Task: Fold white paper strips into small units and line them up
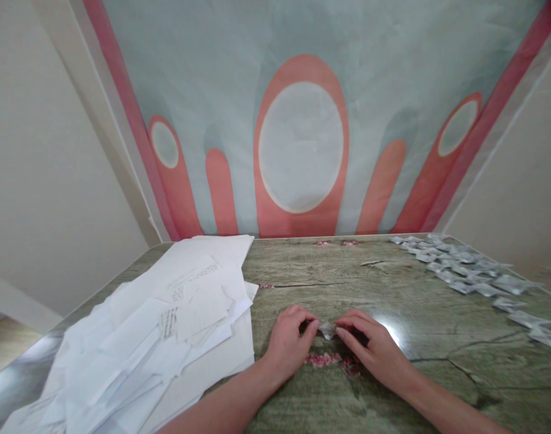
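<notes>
Near the middle of the wood-patterned table (321, 271), a small folded piece of whitish paper (327, 330) lies between my two hands. My left hand (291, 337) pinches its left end between thumb and fingers. On the other side, my right hand (368, 343) has its thumb and fingertips closed at the right end. A large spread pile of white paper sheets and torn pieces (203, 301), some with printed text, lies left of my left hand. Many small folded paper pieces (460, 271) sit in rough rows at the right.
The table's back edge meets a grey-green panel (370, 60) with red-orange rounded shapes and pale ovals. Pale walls (40, 150) stand on both sides. Pink printed patches (323, 360) mark the tabletop by my hands.
</notes>
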A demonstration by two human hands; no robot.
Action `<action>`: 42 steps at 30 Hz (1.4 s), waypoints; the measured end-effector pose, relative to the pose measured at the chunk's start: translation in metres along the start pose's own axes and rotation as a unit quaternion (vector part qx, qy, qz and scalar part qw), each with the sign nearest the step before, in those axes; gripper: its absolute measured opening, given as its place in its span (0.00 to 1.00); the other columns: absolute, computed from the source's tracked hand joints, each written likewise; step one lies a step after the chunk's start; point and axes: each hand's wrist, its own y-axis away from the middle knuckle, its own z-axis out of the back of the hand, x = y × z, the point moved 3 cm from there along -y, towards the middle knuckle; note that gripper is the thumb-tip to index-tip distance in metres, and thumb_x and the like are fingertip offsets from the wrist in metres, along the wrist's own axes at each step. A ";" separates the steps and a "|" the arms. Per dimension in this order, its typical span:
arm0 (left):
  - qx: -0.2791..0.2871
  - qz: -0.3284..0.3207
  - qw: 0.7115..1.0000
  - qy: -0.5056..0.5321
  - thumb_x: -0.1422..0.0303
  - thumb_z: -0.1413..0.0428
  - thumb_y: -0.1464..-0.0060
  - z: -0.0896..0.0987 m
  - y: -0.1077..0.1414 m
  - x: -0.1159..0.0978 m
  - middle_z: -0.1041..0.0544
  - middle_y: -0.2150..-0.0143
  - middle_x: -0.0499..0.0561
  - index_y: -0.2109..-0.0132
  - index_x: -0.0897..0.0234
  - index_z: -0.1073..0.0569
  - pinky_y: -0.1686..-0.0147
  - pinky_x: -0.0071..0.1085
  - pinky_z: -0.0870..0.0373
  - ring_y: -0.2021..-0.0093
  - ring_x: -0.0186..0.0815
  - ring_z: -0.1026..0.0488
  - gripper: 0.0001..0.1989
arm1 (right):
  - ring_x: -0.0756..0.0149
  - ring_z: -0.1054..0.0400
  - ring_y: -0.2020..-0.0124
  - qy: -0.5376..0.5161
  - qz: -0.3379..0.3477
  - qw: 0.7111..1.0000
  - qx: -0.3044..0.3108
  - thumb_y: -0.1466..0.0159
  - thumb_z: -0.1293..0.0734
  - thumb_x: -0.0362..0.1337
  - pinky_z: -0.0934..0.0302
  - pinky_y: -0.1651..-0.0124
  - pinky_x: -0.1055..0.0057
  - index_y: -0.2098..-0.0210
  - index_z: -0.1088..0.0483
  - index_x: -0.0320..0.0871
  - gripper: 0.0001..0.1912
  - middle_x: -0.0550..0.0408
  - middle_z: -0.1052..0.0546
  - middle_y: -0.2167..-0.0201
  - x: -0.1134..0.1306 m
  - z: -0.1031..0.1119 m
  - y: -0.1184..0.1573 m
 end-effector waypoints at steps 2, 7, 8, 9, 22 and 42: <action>-0.004 0.001 1.000 0.002 0.70 0.49 0.46 0.001 0.000 -0.001 0.28 0.69 0.50 0.67 0.63 0.27 0.62 0.30 0.38 0.65 0.36 0.32 0.07 | 0.64 0.34 0.66 0.001 -0.002 1.000 0.002 0.38 0.39 0.40 0.37 0.62 0.68 0.64 0.30 0.44 0.09 0.53 0.29 0.68 0.001 0.000 0.001; 0.001 0.000 1.000 -0.007 0.69 0.46 0.49 0.001 0.001 -0.005 0.27 0.68 0.50 0.68 0.63 0.26 0.60 0.31 0.38 0.63 0.37 0.32 0.05 | 0.64 0.34 0.66 0.014 0.004 1.000 0.010 0.40 0.38 0.38 0.38 0.63 0.67 0.65 0.31 0.44 0.06 0.54 0.30 0.68 0.000 0.000 0.002; 0.003 0.001 1.000 -0.009 0.69 0.46 0.49 0.001 0.001 -0.004 0.27 0.68 0.50 0.68 0.63 0.26 0.60 0.31 0.38 0.63 0.37 0.32 0.05 | 0.64 0.34 0.66 0.015 0.002 1.000 0.010 0.39 0.38 0.38 0.38 0.63 0.67 0.66 0.31 0.44 0.06 0.54 0.29 0.69 -0.001 0.000 0.002; 0.005 0.001 1.000 -0.011 0.70 0.47 0.49 0.001 0.001 -0.004 0.27 0.68 0.50 0.68 0.62 0.26 0.60 0.31 0.38 0.63 0.37 0.32 0.05 | 0.64 0.34 0.67 0.014 0.001 1.000 0.008 0.39 0.39 0.38 0.38 0.63 0.67 0.67 0.31 0.44 0.07 0.54 0.29 0.69 -0.003 -0.001 0.002; 0.011 0.001 1.000 -0.013 0.69 0.51 0.44 0.000 0.000 0.000 0.28 0.68 0.50 0.68 0.63 0.27 0.60 0.31 0.38 0.63 0.37 0.32 0.09 | 0.64 0.33 0.66 -0.004 -0.007 1.000 0.013 0.37 0.40 0.40 0.37 0.62 0.68 0.69 0.29 0.45 0.10 0.54 0.28 0.70 -0.007 -0.001 0.000; 0.009 0.005 1.000 0.015 0.65 0.55 0.42 0.001 -0.005 0.009 0.27 0.64 0.52 0.61 0.62 0.29 0.58 0.34 0.35 0.61 0.39 0.31 0.11 | 0.60 0.31 0.68 0.181 -0.024 0.980 -0.084 0.43 0.36 0.50 0.39 0.61 0.63 0.70 0.23 0.45 0.16 0.52 0.25 0.71 -0.083 0.207 -0.016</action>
